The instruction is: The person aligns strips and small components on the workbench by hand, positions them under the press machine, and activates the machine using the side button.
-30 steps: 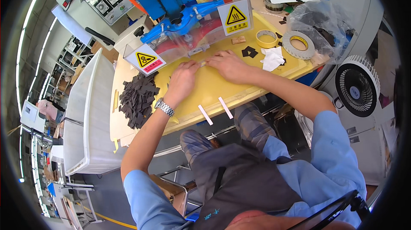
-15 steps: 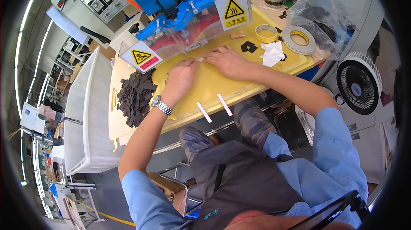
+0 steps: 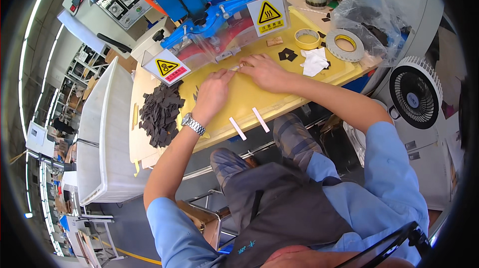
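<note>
your left hand (image 3: 213,93) and right hand (image 3: 264,72) meet at a pale bit (image 3: 235,68) over the board (image 3: 252,104) by the press guard (image 3: 200,60). tbh can't tell how closed either grip is or if it's holding anything.

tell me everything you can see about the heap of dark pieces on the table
The heap is a loose mound of many small, thin, flat pieces, dark grey-brown and matte, mostly four-sided with straight edges. They look like fabric or thin rubber; which one I cannot tell. They overlap at all angles. The heap rests at the left side of the worktable, left of the left hand, which does not touch it. Its lower right edge is close to the left forearm; contact is unclear.
</note>
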### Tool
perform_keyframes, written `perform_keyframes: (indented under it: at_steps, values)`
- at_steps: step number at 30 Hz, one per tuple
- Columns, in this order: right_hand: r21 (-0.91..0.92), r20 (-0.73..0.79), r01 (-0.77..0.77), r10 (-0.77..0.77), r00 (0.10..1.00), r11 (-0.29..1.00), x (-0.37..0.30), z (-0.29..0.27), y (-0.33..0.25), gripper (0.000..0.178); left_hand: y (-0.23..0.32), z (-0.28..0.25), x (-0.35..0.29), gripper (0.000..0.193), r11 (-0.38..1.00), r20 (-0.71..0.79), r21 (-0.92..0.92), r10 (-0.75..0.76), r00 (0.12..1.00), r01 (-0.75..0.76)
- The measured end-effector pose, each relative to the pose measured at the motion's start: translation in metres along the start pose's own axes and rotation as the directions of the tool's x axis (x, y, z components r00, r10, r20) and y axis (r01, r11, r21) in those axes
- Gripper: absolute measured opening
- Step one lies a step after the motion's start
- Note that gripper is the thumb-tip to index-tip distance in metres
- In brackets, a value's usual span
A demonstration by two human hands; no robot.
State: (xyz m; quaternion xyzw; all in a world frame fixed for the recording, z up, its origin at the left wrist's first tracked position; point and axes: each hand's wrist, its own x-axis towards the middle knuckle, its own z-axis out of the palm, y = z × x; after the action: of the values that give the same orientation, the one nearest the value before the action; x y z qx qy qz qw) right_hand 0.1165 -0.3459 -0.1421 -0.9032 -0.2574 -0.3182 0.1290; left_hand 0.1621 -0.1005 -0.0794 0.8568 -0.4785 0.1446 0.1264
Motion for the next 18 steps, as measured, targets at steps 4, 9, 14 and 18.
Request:
perform_keyframes:
  at_steps: [4, 9, 14, 18]
  values:
    - [0.026, 0.005, -0.019, 0.018, 1.0, 0.999, 0.002, -0.005, 0.0, 0.037, 0.0, -0.004, 0.003, 0.048, 1.0, 0.036, 0.026, -0.015, 0.999, 0.014]
    - [0.198, -0.003, -0.101, 0.104, 0.995, 0.975, 0.004, -0.012, -0.004, 0.039, -0.008, -0.004, 0.001, 0.046, 0.998, 0.01, -0.068, -0.002, 1.0, 0.003]
    - [0.314, -0.102, -0.131, 0.171, 0.98, 0.94, -0.007, -0.014, -0.002, 0.037, -0.003, -0.016, -0.009, 0.038, 0.973, -0.006, -0.231, -0.014, 1.0, 0.012]
    - [0.307, -0.025, -0.223, 0.243, 0.97, 0.925, -0.028, -0.054, -0.038, 0.031, 0.009, -0.043, -0.039, 0.032, 0.99, 0.007, -0.137, 0.043, 0.999, -0.042]
